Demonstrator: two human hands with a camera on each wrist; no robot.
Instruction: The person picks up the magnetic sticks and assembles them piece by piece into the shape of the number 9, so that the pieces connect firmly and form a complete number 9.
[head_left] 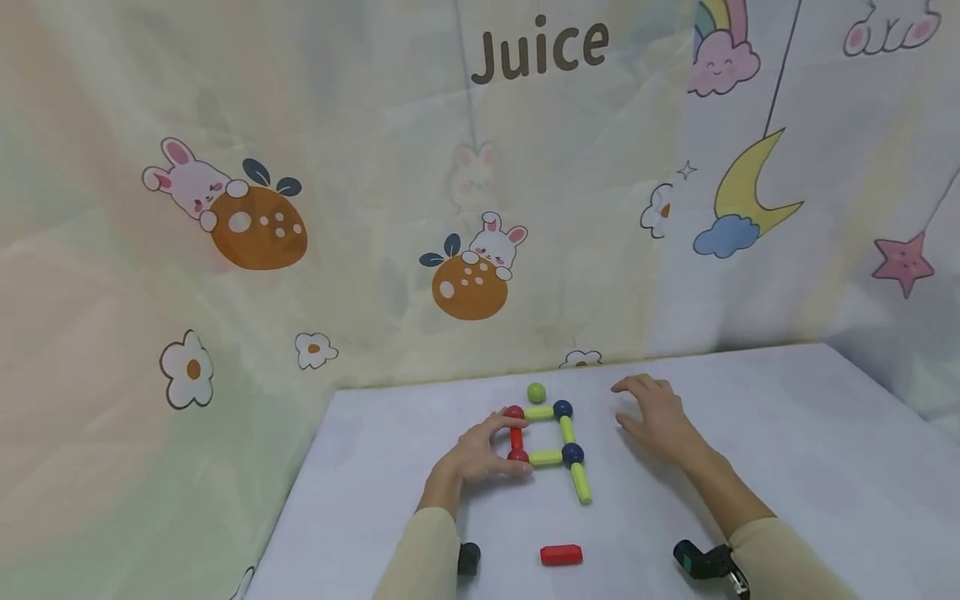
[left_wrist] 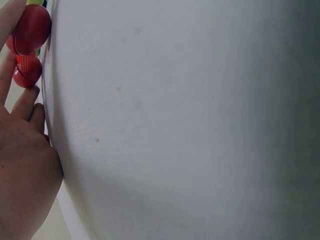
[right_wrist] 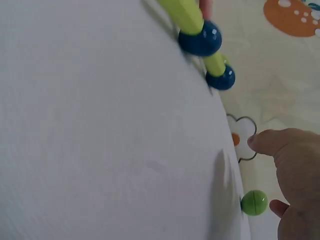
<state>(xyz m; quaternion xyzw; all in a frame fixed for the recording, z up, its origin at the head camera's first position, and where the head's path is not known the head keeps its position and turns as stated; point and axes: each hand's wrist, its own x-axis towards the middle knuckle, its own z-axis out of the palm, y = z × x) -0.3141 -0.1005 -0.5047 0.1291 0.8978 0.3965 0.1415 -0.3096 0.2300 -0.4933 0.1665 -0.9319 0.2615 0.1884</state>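
Note:
A square frame of magnetic sticks and balls lies on the table. Its left side is a red stick [head_left: 516,439] between two red balls; the other sides are yellow-green sticks with two dark blue balls [head_left: 572,453]. Another yellow-green stick [head_left: 581,483] juts from the front blue ball. My left hand [head_left: 476,454] holds the red side, thumb by the front ball and fingers by the rear one. To the right of the frame hovers my right hand [head_left: 660,421], fingers relaxed and holding nothing. In the right wrist view a green ball [right_wrist: 255,202] appears beyond its fingers.
Behind the frame sits a green ball [head_left: 536,392]. A loose red stick [head_left: 561,555] lies in front, between the forearms. A patterned cloth [head_left: 375,208] hangs along the table's rear edge. Black wrist devices [head_left: 701,560] show by both sleeves.

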